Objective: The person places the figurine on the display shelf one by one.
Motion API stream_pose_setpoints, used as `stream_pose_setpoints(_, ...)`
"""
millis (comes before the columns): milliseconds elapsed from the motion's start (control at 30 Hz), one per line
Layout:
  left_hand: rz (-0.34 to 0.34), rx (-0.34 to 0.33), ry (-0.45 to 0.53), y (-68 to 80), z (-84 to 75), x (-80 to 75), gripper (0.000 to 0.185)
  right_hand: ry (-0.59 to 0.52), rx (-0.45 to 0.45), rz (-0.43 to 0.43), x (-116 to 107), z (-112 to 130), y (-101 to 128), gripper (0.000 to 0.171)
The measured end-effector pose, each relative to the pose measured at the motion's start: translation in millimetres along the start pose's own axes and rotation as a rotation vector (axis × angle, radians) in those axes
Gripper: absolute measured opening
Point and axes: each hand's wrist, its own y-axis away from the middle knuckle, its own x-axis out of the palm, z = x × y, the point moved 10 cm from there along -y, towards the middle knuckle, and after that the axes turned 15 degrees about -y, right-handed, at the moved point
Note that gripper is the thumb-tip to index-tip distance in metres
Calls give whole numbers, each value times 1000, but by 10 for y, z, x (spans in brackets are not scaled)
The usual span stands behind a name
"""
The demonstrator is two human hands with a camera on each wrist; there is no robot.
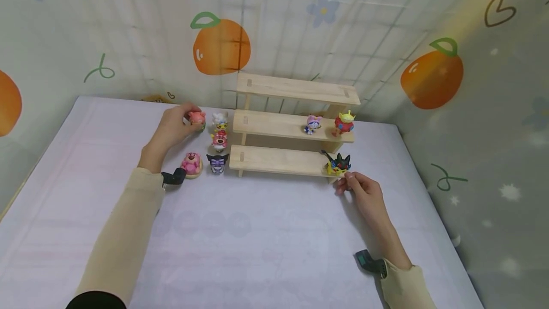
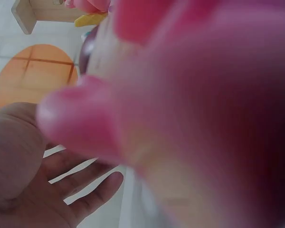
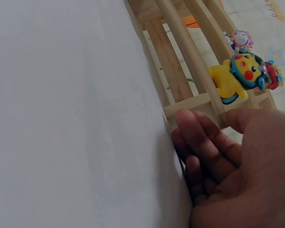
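Head view shows the left hand (image 1: pixel 173 125) reaching to the back of the white-covered counter (image 1: pixel 257 237), its fingers curled round a small pink figure (image 1: pixel 197 118) that sits at the far end of a cluster of toys just left of the wooden stepped shelf (image 1: pixel 296 128). Beside that figure stand a white figure (image 1: pixel 220 119), a red-and-white figure (image 1: pixel 219 141), a dark purple figure (image 1: pixel 217 162) and a pink bear on a round base (image 1: pixel 191 163). The left wrist view is filled by a blurred pink shape close to the lens, with the palm and fingers below it. The right hand (image 1: pixel 362 192) lies on the counter at the shelf's lower right corner, fingers loosely bent and holding nothing, just beside the yellow-and-black figure (image 1: pixel 338 165) on the bottom step. On the middle step stand a small pink-and-blue figure (image 1: pixel 312 124) and a red-and-green figure (image 1: pixel 344 124), well apart from both hands.
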Motion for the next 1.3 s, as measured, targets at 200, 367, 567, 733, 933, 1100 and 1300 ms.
stream_pose_setpoints(200, -37, 13, -8, 14, -24, -45, 39, -14, -5, -3, 6, 11, -6, 53)
stream_pose_setpoints(367, -62, 11, -31, 20, -33, -69, 37, -17, 3, -2, 5, -1, -10, 52)
stream_pose_setpoints(567, -118, -16, -3, 79, -51, -244, 34, -21, -31, 10, 6, 29, -16, 51)
stream_pose_setpoints(733, -182, -10, 38, 127, -84, -449, 36, -17, -42, 18, 9, 40, -18, 52)
stream_pose_setpoints(933, -198, -19, 49, 170, -117, -573, 37, -8, -28, 18, 12, 12, -14, 53)
stream_pose_setpoints(1100, -219, -18, 69, 208, -213, -662, 39, -27, -69, 21, 12, 21, -23, 50)
stream_pose_setpoints(1300, -259, 47, 99, 255, -464, -758, 39, -33, -84, 23, 14, 16, -26, 50)
